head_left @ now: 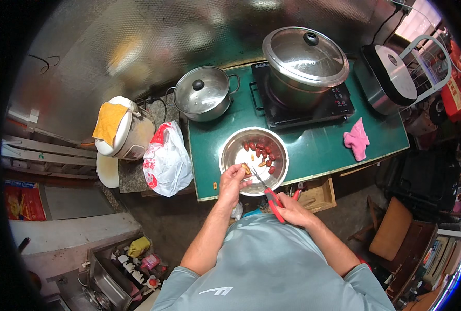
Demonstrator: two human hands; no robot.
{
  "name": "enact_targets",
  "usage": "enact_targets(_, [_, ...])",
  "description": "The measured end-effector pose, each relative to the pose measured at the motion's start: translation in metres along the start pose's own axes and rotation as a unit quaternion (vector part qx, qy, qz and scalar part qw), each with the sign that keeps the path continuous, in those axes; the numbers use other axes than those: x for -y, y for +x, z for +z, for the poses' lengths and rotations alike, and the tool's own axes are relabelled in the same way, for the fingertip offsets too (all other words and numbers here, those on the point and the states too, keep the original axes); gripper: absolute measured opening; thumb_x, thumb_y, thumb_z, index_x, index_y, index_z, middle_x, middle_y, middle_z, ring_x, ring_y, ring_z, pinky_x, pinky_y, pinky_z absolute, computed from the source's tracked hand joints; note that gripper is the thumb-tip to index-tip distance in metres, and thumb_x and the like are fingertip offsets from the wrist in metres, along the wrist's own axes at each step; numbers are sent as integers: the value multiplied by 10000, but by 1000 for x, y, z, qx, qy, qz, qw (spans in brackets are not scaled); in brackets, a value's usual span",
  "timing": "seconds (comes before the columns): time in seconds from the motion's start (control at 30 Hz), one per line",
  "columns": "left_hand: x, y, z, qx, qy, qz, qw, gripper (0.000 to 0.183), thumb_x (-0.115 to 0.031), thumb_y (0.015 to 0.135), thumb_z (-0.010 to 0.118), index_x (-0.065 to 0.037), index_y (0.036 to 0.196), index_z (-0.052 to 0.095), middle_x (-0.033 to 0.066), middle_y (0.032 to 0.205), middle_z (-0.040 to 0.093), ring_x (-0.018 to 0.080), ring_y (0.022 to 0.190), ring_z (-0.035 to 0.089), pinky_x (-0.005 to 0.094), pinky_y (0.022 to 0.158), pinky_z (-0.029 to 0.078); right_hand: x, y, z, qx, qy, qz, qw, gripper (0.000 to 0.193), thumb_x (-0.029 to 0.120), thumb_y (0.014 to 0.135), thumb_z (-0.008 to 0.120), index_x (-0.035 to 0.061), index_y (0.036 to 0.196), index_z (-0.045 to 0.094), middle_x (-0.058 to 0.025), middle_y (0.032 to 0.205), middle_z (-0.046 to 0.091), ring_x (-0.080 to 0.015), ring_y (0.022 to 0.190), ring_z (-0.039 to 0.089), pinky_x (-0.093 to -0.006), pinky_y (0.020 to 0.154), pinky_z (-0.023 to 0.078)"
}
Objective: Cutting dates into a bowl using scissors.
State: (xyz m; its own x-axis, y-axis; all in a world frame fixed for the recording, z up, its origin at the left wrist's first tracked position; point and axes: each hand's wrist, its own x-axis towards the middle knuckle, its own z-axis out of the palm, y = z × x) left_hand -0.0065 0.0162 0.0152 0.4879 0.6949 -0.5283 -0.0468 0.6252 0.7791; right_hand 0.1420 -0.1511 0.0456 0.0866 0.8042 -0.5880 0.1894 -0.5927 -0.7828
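A steel bowl (228,151) stands at the table's front edge with several red dates (264,152) inside, along with a few pale cut pieces. Over its near left rim, my left hand (231,184) pinches a cut date (246,169), its brownish inside showing. My right hand (294,210) is wrapped round the handles of red-handled scissors (273,201), in front of the bowl. The scissor blades point up and left over the bowl, close to the date. Where the tips end is too small to make out.
On the green table (204,150) are a lidded steel pot (202,98) and a large pot (305,65) on a black electric cooker (287,120). A pink cloth (356,140) lies at right. A white plastic bag (169,160) and rice cooker (137,132) stand left. Below juts an open drawer (324,193).
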Motion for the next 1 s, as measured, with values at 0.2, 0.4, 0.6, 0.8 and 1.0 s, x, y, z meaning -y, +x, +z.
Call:
enact_targets(0.2, [5,2,4,-16,7,27,999,219,-136,967,555,2,1138,548,93,1001,661,157,889,646,288,723,560,22,-7,1,-27,-90,13,995,535,455,893,547,-36,1101,508,-214,1002,613,-342,931,621,-416,816,471])
enact_targets(0.4, [2,-3,14,-35,9,30,999,189,-151,962,561,-17,1095,561,51,958,661,116,835,625,253,696,542,22,-6,2,-38,-95,21,995,527,442,878,570,-31,1102,512,-213,1015,611,-351,924,627,-437,804,480])
enact_targets(0.6, [1,-4,14,-29,22,32,999,222,-168,967,564,-8,1119,547,68,985,672,130,865,642,245,669,501,24,-7,1,-42,-104,12,994,528,425,873,573,-43,1108,506,-227,1036,606,-370,949,627,-455,820,478])
enact_targets(0.8, [4,-1,13,-34,32,33,998,205,-170,960,576,-16,1094,558,53,949,674,103,841,635,229,653,484,29,-9,-1,-38,-113,16,993,539,445,887,553,-48,1100,504,-247,1060,602,-379,960,622,-452,828,475])
enact_targets(1.0, [3,0,18,-37,23,31,999,186,-159,955,581,-16,1073,577,45,924,670,97,800,623,230,646,484,17,-6,1,-40,-86,-6,995,537,471,903,531,-34,1083,511,-261,1016,617,-384,966,618,-451,827,466])
